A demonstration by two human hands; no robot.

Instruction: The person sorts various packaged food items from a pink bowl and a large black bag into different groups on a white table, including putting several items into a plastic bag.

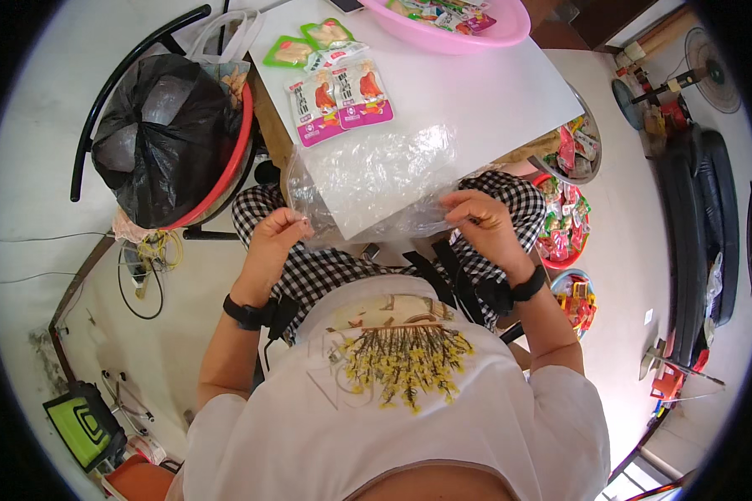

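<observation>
A clear plastic bag (382, 181) is spread flat over the near edge of the white table (476, 94), its lower end hanging above my lap. My left hand (277, 238) pinches one near corner of it between thumb and fingers. At the opposite corner, my right hand (481, 220) grips the film with bent fingers. Just beyond the bag lie two white-and-purple snack packets (338, 103), side by side and slightly overlapping. Behind them are a smaller white packet (335, 55) and two green-edged packets (310, 42) with pale food showing.
A pink basin (457, 34) of packets stands at the table's far side. To the left, a knotted black plastic bag (163, 138) fills a red-rimmed tub (241, 150). On the right are a metal bowl (592, 125), a red basin (564, 262) and a blue-rimmed basket (592, 294), all holding packets.
</observation>
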